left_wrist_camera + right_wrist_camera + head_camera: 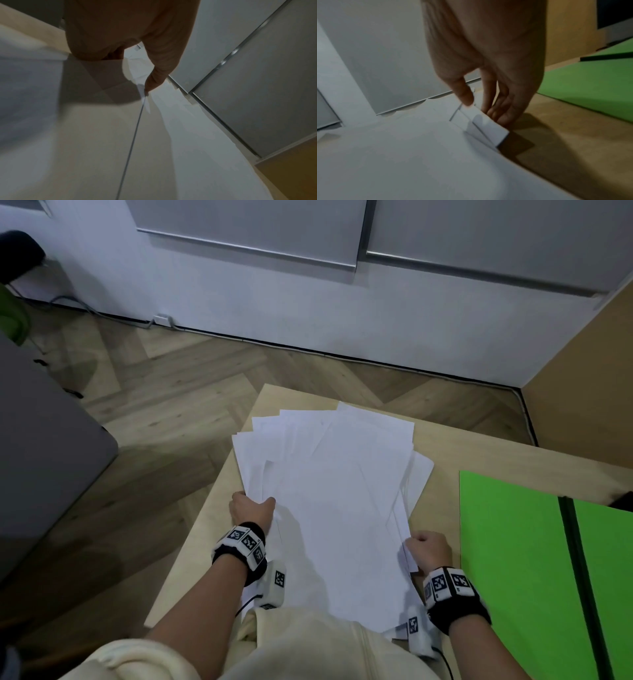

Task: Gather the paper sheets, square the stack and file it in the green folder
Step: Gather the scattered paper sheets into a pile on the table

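A fanned, uneven pile of white paper sheets (329, 491) lies on the light wooden table (445, 446), its corners sticking out at the far end. My left hand (251, 508) grips the pile's left edge, thumb on top (154, 79) and fingers under the paper sheets (171, 135). My right hand (428, 547) pinches the right edge of the paper sheets (481, 121), thumb above and fingers beneath (505, 112). The green folder (513, 559) lies open on the table to the right, with a dark spine (579, 577); it also shows as the green folder (590, 83) beyond my right hand.
The table's left edge (191, 539) drops to a herringbone wood floor (171, 392). A grey upholstered piece (41, 446) stands at the left. A white wall with grey panels (308, 268) runs behind, and a wooden panel (589, 364) stands at the right.
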Motion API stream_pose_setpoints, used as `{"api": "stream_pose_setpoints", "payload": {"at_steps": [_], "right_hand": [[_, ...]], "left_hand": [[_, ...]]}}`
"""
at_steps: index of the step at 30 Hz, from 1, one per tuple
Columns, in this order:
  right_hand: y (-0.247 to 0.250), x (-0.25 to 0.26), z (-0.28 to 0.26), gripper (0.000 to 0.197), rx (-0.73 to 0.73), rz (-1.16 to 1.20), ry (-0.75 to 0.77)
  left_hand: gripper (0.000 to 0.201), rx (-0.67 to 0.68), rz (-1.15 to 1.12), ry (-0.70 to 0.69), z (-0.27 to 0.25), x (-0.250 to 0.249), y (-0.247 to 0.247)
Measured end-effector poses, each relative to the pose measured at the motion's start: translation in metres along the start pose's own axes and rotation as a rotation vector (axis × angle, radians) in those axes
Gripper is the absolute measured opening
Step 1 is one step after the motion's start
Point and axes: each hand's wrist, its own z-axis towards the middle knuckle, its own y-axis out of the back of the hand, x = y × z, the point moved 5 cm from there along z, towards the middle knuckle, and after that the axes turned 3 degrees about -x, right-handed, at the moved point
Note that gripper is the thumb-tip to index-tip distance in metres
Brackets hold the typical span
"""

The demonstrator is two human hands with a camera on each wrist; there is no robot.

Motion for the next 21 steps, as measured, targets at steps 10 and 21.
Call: {"api": "stream_pose_setpoints", "payload": {"at_steps": [10,21], "right_hand": [[-0.028,0.02,0.007,0.053,0.099,0.239,-0.051],[-0.03,0.025,-0.008,0.033,0.144,0.395,-0.021]], "left_hand": [[0.043,0.135,0.199,0.015,-0.005,-0.013,-0.006],[0.05,0.32,0.1,0.047,0.007,-0.007,-0.02]]}}
